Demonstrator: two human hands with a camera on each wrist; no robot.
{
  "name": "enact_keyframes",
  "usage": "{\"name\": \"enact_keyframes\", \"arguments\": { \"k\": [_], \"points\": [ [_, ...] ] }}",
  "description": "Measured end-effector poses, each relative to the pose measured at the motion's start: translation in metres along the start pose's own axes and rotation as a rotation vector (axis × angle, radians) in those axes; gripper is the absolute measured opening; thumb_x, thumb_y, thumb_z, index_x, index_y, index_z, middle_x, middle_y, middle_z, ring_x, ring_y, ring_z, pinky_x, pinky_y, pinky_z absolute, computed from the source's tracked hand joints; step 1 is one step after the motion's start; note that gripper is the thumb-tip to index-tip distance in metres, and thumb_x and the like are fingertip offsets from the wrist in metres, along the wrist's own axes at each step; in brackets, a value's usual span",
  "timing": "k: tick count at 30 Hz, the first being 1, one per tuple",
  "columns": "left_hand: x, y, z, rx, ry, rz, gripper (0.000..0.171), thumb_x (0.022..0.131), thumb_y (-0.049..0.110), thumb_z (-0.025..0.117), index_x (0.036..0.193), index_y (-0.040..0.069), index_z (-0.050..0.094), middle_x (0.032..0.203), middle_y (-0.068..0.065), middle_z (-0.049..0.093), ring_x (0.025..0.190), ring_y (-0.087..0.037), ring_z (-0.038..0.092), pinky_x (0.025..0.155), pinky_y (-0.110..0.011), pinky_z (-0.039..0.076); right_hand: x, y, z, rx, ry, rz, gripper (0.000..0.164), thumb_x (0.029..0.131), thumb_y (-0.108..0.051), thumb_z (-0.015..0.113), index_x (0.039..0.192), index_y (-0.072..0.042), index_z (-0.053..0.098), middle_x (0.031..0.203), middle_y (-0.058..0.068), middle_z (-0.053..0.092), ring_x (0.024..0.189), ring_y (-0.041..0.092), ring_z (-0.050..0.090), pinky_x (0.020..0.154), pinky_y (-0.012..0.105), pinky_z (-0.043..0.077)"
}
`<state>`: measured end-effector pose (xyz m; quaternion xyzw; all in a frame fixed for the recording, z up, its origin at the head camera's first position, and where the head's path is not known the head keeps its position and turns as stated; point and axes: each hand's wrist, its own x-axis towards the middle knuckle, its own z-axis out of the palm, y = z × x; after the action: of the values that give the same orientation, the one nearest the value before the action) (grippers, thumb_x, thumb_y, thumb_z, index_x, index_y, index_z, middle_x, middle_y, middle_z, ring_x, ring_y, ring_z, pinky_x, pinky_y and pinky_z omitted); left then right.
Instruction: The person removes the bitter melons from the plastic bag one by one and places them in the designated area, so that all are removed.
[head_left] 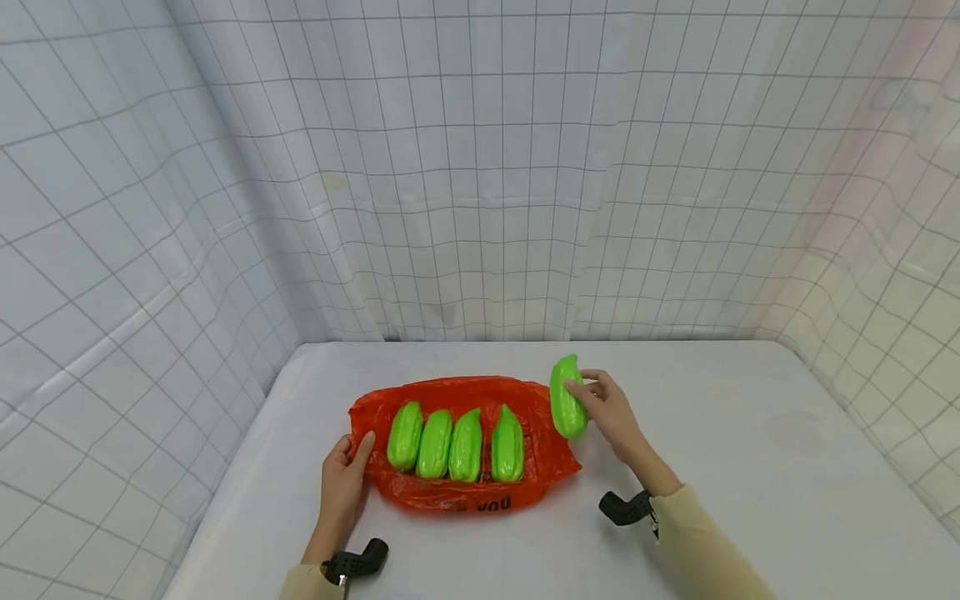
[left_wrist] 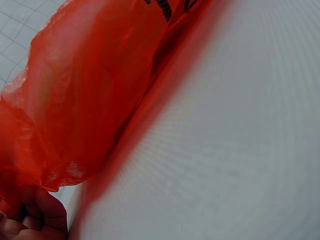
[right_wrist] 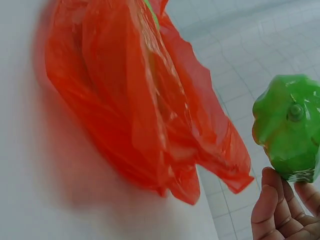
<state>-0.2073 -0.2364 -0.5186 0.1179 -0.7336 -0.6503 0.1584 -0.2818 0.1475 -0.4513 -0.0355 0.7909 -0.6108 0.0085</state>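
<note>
A red plastic bag (head_left: 408, 493) lies spread with its mouth facing up, dark lettering on its near side. Inside it, several glossy green ridged gourds (head_left: 466, 446) stand side by side, with a gap before the rightmost gourd (head_left: 507, 446). At the bag's left end, my left hand (head_left: 343, 479) pinches the rim; the left wrist view shows curled fingers (left_wrist: 50, 207) against the red film. Over the bag's right end, my right hand (head_left: 611, 417) holds another green gourd (head_left: 566, 400) between thumb and fingers. Its nubbed end faces the right wrist camera.
Everything rests on a table with a white cover (head_left: 720, 433). White grid-patterned curtains (head_left: 480, 208) hang behind it and along both sides. A black wrist camera mount (head_left: 626, 508) sits on the right wrist, and another mount (head_left: 366, 557) on the left.
</note>
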Motion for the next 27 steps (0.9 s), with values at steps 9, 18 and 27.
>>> {"name": "enact_keyframes", "arguments": {
  "k": [9,18,27],
  "points": [
    [0.000,0.000,0.000,0.001,0.002,0.005,0.040,0.093,0.038,0.059,0.107,0.001,0.057,0.082,-0.007,0.055,0.074,-0.012,0.050,0.061,-0.018,0.045,0.008,0.007,-0.017,-0.057,0.043,0.018,0.061,0.090,-0.047,0.061,0.130,-0.004,0.044,0.104,0.017,0.057,0.084,0.021,0.056,0.071,0.030,0.046],
    [0.000,0.000,0.000,0.011,0.009,0.005,0.040,0.093,0.039,0.059,0.108,0.002,0.058,0.085,-0.008,0.059,0.074,-0.012,0.051,0.062,-0.018,0.046,0.014,0.019,-0.030,-0.115,0.063,0.074,0.069,0.088,-0.053,0.060,0.133,-0.005,0.042,0.110,0.020,0.055,0.088,0.024,0.055,0.068,0.030,0.047],
    [0.000,-0.001,0.000,0.017,0.002,-0.003,0.042,0.093,0.041,0.059,0.109,0.002,0.058,0.086,-0.008,0.059,0.075,-0.013,0.051,0.063,-0.018,0.046,0.017,0.033,-0.037,-0.189,0.079,0.122,0.075,0.085,-0.058,0.061,0.133,-0.005,0.041,0.109,0.020,0.055,0.086,0.025,0.054,0.068,0.036,0.049]
  ]
}}
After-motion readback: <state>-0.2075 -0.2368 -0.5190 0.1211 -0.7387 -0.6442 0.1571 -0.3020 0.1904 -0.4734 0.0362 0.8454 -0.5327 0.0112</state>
